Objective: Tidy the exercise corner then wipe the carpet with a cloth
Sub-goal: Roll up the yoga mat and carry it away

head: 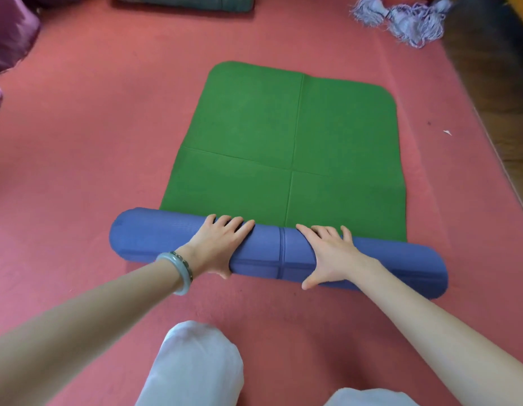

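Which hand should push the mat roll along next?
Probably both. The left hand and right hand lie flat on the blue rolled part of the green foam mat, either side of its middle seam.

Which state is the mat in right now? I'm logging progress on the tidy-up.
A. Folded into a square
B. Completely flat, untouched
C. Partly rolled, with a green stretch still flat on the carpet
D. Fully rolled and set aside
C: the left hand and right hand press on the blue roll, while the green part of the mat lies flat on the red carpet beyond it.
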`<state>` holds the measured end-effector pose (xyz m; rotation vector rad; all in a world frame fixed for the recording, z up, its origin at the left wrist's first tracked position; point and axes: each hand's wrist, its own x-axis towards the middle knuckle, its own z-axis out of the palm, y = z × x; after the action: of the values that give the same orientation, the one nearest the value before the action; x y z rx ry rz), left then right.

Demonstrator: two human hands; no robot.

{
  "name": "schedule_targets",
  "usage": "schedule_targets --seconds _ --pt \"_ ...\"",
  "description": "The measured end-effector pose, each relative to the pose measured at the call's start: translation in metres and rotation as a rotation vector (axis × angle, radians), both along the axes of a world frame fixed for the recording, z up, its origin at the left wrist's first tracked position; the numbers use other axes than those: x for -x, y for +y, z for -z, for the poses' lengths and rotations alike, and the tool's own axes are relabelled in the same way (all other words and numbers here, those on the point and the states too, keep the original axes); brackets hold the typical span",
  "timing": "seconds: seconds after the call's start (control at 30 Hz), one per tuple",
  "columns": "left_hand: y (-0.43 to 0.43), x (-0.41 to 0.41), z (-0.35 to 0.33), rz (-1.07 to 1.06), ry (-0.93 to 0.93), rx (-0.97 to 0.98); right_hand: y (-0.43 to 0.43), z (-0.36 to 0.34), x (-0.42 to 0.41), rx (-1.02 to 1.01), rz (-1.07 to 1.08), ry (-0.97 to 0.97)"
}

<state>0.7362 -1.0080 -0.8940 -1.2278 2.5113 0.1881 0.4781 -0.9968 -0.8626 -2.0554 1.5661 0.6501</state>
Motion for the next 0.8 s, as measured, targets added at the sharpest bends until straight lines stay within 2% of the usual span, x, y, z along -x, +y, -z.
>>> schedule_targets --seconds 0.13,0.27,0.33,0.47,0.53,0.7,0.8 --pt "-0.047 0.007 -0.015 -0.006 0.020 -0.257 0.018 0.006 -0.020 0.222 -0.034 0.103" --pt "-0.081 0.013 -0.023 -0.141 0.043 -0.563 0.007 0.012 -0.027 0.309 -0.004 0.119" --pt "-0.084 0.012 -0.025 -0.119 0.031 -0.513 -0.001 0.013 -0.025 0.306 0.013 0.096" --pt "-0.050 0.001 -0.015 0.049 0.106 0.011 -0.017 0.012 -0.024 0.253 0.032 0.072" --pt "-0.030 -0.002 -0.006 0.080 0.179 0.150 -0.027 0.009 -0.022 0.203 0.035 0.067" --pt "-0.036 0.011 0.008 -0.029 0.027 0.083 -0.066 0.002 -0.019 0.014 0.053 0.053" --pt "-0.067 0.017 0.002 0.009 -0.002 0.010 -0.085 0.000 -0.018 -0.055 0.080 0.047"
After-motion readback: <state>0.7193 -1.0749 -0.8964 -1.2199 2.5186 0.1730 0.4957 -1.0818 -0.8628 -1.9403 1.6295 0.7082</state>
